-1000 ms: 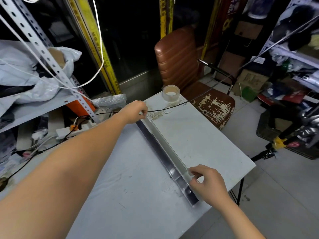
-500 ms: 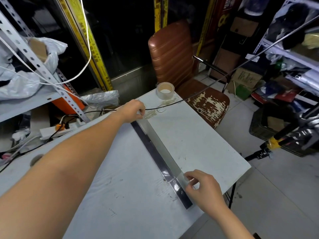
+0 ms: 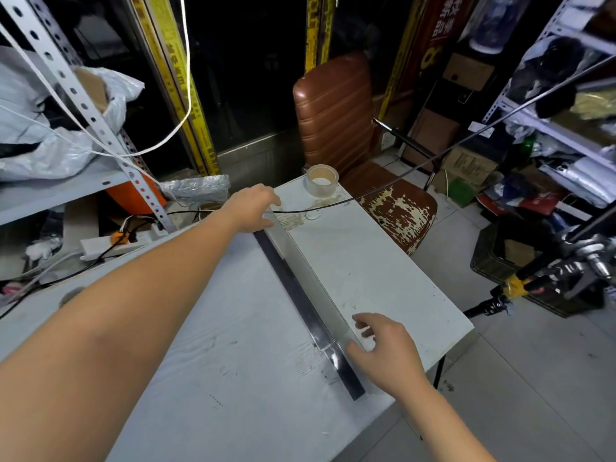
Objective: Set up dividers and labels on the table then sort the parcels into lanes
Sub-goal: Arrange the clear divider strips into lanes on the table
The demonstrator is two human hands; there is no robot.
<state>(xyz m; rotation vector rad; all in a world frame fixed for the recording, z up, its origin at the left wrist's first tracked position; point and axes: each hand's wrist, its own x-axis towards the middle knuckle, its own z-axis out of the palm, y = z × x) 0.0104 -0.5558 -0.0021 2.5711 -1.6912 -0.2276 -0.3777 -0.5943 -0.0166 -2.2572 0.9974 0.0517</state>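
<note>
A long divider strip (image 3: 308,288), pale on its upright face with a dark metal foot, runs diagonally across the white table (image 3: 383,271) from far left to the near edge. My left hand (image 3: 253,206) holds its far end, fingers wrapped over the top. My right hand (image 3: 383,345) hovers at the near end with fingers spread, just off the strip. A roll of clear tape (image 3: 321,180) stands at the table's far corner. No parcels or labels are in view.
A thin black cable (image 3: 393,181) crosses the far table corner toward the right. A worn brown chair (image 3: 336,121) stands behind the table. Metal shelving (image 3: 66,95) with bags is on the left, a power strip (image 3: 113,243) below it. Cluttered shelves and a stand (image 3: 540,278) fill the right.
My right hand has let go of the divider's near end and its fingers have spread. The left hand keeps hold of the far end. The view has shifted slightly.
</note>
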